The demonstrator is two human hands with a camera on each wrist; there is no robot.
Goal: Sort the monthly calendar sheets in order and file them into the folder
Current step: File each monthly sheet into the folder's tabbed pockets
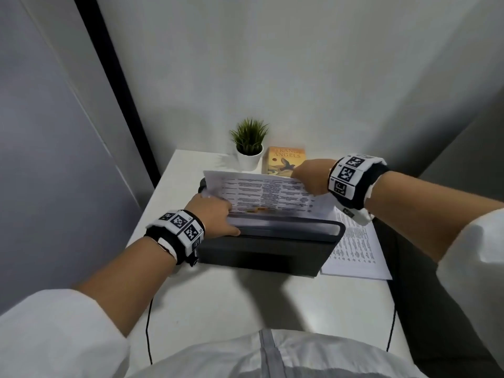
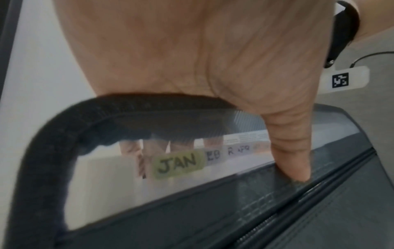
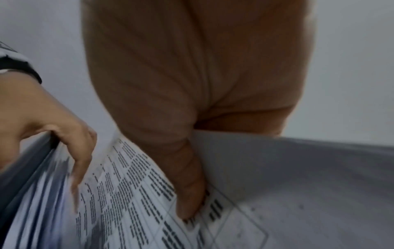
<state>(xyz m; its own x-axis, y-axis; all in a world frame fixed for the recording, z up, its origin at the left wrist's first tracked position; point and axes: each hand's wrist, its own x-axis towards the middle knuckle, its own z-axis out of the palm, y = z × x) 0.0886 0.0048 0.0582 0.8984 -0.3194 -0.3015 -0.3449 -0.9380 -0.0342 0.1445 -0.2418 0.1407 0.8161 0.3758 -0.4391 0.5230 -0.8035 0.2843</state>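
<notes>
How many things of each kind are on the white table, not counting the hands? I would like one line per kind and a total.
Expanding folder: 1
Calendar sheet held by the right hand: 1
Stack of sheets lying right of the folder: 1 (sheet count cannot be told)
Book: 1
Potted plant: 1
Total: 5
</notes>
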